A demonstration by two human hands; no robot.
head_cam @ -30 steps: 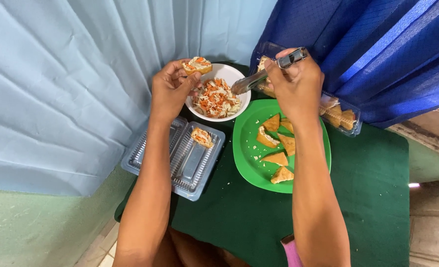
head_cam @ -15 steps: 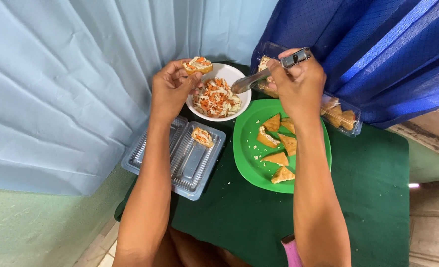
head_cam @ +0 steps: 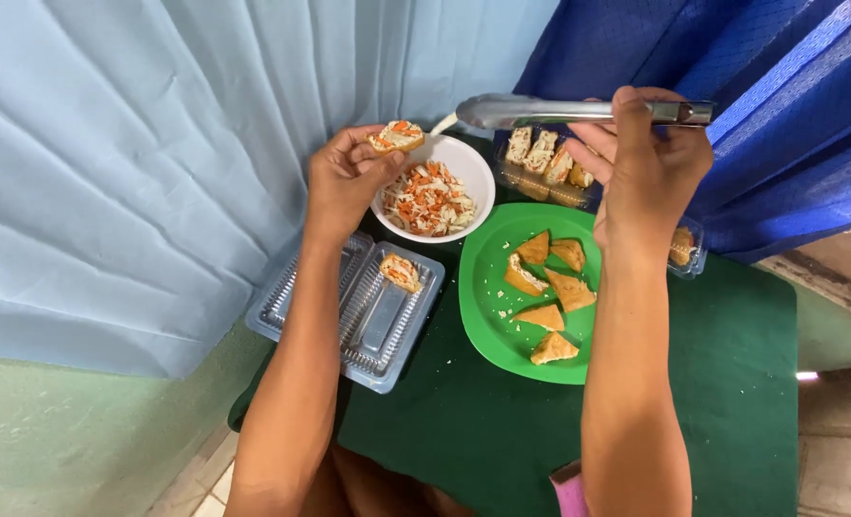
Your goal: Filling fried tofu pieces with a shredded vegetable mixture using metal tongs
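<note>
Single view, from my head, looking steeply down over both forearms. My left hand at upper centre, my right hand at upper right. Close range: table just below hands fills lower frame, curtain beyond left hand.

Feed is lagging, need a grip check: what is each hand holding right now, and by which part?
Left hand pinches a filled bread piece by its edges. Right hand grips metal tongs near the handle end.
</note>
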